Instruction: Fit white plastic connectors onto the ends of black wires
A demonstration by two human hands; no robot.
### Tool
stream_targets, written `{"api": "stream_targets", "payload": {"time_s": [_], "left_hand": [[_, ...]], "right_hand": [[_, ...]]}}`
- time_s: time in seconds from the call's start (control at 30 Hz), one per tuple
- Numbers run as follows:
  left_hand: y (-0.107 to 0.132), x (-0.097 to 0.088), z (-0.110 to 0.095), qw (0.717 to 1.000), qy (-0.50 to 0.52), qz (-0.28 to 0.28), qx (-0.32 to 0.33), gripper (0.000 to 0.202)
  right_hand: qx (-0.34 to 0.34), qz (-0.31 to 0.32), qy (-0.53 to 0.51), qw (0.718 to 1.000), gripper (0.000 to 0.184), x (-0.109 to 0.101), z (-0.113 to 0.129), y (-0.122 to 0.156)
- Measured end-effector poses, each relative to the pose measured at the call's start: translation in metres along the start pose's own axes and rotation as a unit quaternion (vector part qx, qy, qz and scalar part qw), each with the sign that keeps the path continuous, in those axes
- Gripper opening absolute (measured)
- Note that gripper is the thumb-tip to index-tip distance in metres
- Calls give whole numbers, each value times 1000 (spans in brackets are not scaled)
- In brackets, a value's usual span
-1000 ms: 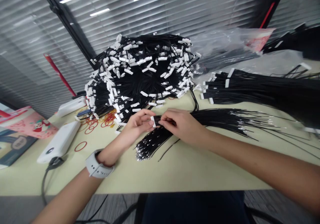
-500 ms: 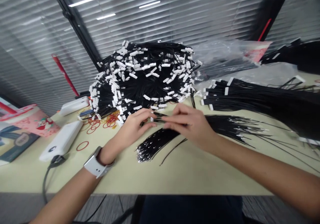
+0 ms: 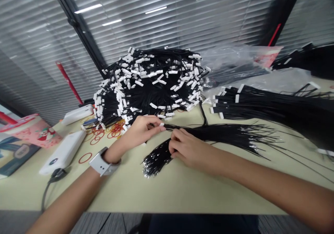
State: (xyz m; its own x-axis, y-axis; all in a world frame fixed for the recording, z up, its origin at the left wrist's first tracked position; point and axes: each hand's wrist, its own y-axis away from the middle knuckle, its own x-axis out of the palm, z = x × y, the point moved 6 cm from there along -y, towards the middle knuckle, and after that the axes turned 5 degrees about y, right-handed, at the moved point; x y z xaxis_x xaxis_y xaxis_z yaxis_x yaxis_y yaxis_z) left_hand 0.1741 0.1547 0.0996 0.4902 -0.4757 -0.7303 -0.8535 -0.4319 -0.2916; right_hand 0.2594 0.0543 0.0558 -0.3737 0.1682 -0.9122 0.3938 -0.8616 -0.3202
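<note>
Between thumb and fingertips, my left hand point(image 3: 144, 129) pinches a small white connector point(image 3: 161, 124). Thin black wires run from that connector to the right, behind my other hand. My right hand point(image 3: 184, 147) has its fingers curled closed on the black wires of a loose bundle point(image 3: 159, 154); how many it grips is hidden. Shiny metal terminals tip the bundle's near left end. Its far end point(image 3: 235, 136) fans out to the right, also with bright tips. Just behind both hands rises a big heap of black cables with white connectors point(image 3: 153, 84).
Red and yellow rubber bands point(image 3: 114, 129) lie left of the heap. Two white devices, the nearer point(image 3: 64, 152) with a cable plugged in, and a pink cup point(image 3: 33, 131) stand at left. At right are another cable bundle point(image 3: 261, 105) and clear plastic bags point(image 3: 229, 58).
My right hand has moved left and down from beside the connector to the loose wire bundle. My left hand still pinches the white connector. The view has shifted slightly.
</note>
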Motion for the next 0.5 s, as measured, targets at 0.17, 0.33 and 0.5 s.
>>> {"api": "stream_targets", "payload": {"time_s": [0.17,0.33,0.5], "left_hand": [[7,10,24,977,172,27,-125,13],[17,14,30,943,274,38,-183,12],[18,19,33,910,345,-5,-232,15]], "right_hand": [[-31,11,54,998,20,3,-1,0],[42,-17,-36,998,15,-6,-12,-4],[57,-74,-91,992,14,-13,-18,-6]]}}
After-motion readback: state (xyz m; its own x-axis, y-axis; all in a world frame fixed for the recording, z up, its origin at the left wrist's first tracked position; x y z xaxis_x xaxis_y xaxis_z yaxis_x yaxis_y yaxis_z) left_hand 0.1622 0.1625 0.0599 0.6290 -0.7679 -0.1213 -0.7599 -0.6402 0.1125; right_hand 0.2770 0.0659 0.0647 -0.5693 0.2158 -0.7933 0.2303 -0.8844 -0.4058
